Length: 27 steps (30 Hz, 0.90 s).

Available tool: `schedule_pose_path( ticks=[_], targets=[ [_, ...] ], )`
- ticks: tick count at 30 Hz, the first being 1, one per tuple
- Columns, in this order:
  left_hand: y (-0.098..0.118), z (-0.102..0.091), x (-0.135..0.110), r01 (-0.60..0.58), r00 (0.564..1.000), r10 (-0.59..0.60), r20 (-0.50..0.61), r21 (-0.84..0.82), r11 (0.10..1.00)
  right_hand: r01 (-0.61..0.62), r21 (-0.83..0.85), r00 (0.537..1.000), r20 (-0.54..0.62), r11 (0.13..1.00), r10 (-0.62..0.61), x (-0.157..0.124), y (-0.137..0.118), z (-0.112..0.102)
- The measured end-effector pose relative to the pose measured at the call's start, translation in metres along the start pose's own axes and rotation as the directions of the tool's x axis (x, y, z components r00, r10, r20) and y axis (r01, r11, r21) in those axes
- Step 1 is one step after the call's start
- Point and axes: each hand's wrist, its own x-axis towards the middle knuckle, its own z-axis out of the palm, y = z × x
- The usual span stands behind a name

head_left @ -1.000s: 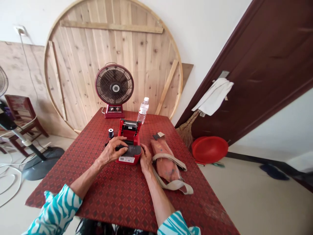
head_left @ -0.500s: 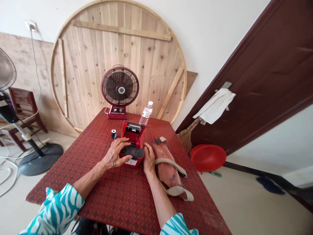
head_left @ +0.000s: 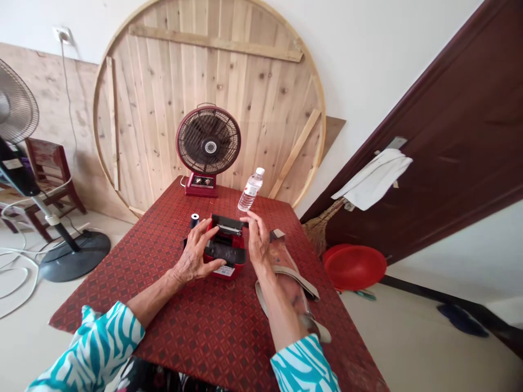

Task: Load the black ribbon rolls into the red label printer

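Teal-and-white sleeves [head_left: 92, 343]: patterned cloth, resting over the near part of the table.
Table [head_left: 204, 326]: covered in red with a dark diamond pattern.
Cloth bag [head_left: 281, 253]: faded orange, right of the machine, partly behind the right forearm; its length slants away to the left, its contents hidden.
Left hand [head_left: 196, 256]: against the machine's left side, fingers spread, thumb toward the white-labelled front.
Right hand [head_left: 257, 239]: raised at the lid's right corner, fingertips close together; whether they pinch it, I cannot tell.
Red machine [head_left: 240, 271]: on the table between the hands, labelled end toward the person, long axis apparently running away from them.
Machine's compartment: open upward, a rounded black part [head_left: 224, 252] lying inside.
Lid [head_left: 229, 222]: raised at the far end.
Roll [head_left: 194, 220]: dark with a white top, upright, left of the machine.
Bottle [head_left: 250, 190]: clear, white-capped, upright; its liquid level is unclear.
Fan [head_left: 209, 147]: dark red, behind them, facing the person.
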Motion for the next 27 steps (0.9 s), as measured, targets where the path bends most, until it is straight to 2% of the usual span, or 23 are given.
schedule_pose_path(
  ticks=[4, 7, 14, 21, 27],
  targets=[
    [-0.001, 0.000, 0.000, 0.017, 1.000, -0.017, 0.010, -0.001, 1.000, 0.018, -0.025, 0.998, 0.055, 1.000, -0.017, -0.042, -0.002, -0.009],
    [-0.003, 0.000, 0.000, -0.017, 0.999, 0.017, 0.037, 0.005, 1.000, 0.051, -0.077, 0.996, 0.071, 0.996, -0.046, -0.058, 0.001, -0.010],
    [-0.006, 0.001, -0.002, 0.005, 0.995, -0.009, 0.099, 0.042, 0.999, 0.230, -0.170, 0.971, 0.106, 0.958, -0.214, -0.068, 0.010, -0.010],
    [-0.005, -0.002, 0.000, -0.006, 0.994, -0.004, 0.106, 0.089, 0.996, 0.286, -0.226, 0.957, 0.104, 0.931, -0.269, -0.070, 0.012, -0.008],
    [-0.009, 0.004, -0.007, -0.021, 0.997, 0.012, 0.080, 0.106, 0.994, 0.415, -0.301, 0.908, 0.080, 0.858, -0.411, -0.076, 0.006, -0.004]
  ],
)
